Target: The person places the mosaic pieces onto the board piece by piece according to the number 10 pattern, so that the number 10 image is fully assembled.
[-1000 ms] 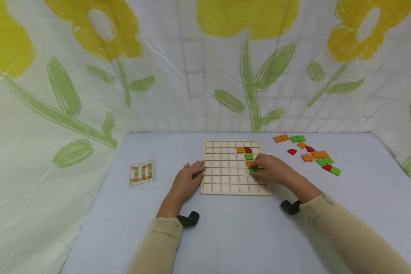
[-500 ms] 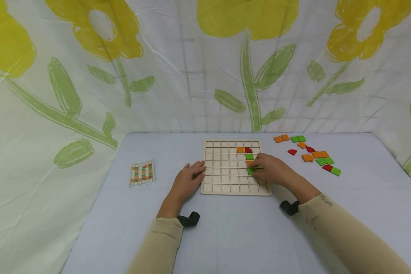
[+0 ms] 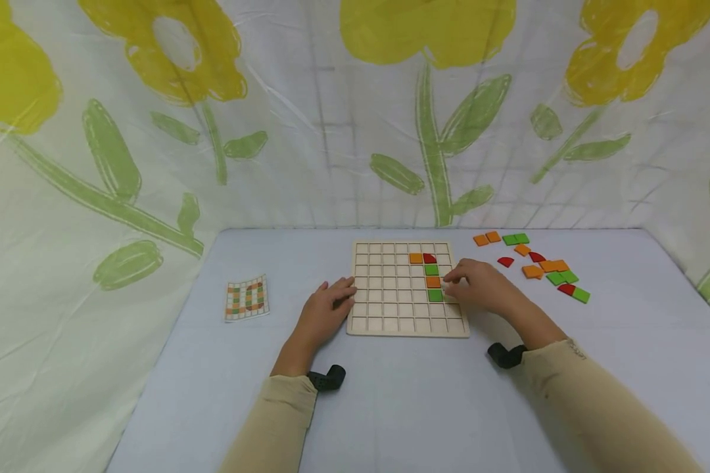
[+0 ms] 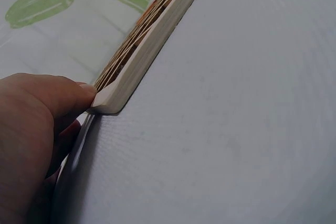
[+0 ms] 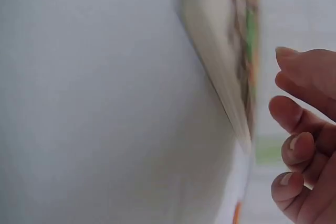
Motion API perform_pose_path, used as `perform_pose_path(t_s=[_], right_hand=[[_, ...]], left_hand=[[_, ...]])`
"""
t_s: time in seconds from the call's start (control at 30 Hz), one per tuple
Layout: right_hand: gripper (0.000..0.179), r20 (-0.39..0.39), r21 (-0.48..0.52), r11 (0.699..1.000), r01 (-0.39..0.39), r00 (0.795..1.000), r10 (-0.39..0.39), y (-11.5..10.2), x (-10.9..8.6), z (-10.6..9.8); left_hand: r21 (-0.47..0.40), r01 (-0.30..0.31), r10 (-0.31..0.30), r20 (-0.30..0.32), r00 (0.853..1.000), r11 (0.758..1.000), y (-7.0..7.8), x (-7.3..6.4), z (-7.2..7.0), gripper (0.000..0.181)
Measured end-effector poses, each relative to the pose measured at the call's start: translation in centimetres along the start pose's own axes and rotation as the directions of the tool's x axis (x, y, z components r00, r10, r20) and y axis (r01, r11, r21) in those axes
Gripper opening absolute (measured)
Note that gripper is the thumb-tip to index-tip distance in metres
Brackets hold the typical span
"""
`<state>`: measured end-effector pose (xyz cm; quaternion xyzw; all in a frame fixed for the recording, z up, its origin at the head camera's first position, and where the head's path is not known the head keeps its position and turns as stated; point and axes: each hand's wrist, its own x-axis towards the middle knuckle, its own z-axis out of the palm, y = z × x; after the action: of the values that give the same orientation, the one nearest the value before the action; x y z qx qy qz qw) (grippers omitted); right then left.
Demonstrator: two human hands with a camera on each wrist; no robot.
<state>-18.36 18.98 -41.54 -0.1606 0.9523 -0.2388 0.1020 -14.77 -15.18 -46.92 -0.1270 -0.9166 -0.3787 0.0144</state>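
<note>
Your right hand [image 3: 479,287] holds nothing, its fingers loosely curled; just beside them, at nine o'clock, a square green tile [image 3: 435,295] lies on the square pale wooden grid board [image 3: 383,309]. Your left hand [image 3: 324,310] touches the board's nine o'clock edge, fingers relaxed.

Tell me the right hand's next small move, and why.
Most likely, the right hand should reach over to the loose tiles and pick one up: it holds nothing, the lowest green tile lies on the board with bare cells below it, and the left hand touches the board's edge.
</note>
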Motion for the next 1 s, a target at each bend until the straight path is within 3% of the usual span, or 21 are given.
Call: perform_pose_path(t_s=[0.17,0.33,0.5,0.83,1.0], right_hand=[[0.034,-0.116,0.026,0.988,-0.152,0.981,0.154,2.8,-0.7,-1.6],[0.041,-0.127,-0.029,0.96,-0.278,0.954,0.272,4.8,-1.1,-2.3],[0.04,-0.094,-0.057,0.951,-0.303,0.95,0.298,5.9,-1.3,-2.2],[0.042,-0.032,0.096,0.916,-0.389,0.919,0.393,6.3,-2.1,-2.6],[0.036,-0.051,0.074,0.932,-0.355,0.932,0.359,6.7,-2.4,-2.2]], left_hand=[[0.007,-0.007,0.007,0.002,1.0,1.0,0.0,0.0,0.1,0.033],[0.021,-0.019,0.019,-0.002,1.0,1.0,0.0,-0.1,0.1,0.033],[0.024,-0.018,0.018,0.004,1.0,1.0,-0.1,-0.1,0.2,0.034],[0.034,0.012,-0.013,0.015,1.0,0.999,0.0,0.1,0.2,0.035],[0.033,0.014,-0.015,0.011,1.0,0.999,0.1,0.0,0.0,0.034]])
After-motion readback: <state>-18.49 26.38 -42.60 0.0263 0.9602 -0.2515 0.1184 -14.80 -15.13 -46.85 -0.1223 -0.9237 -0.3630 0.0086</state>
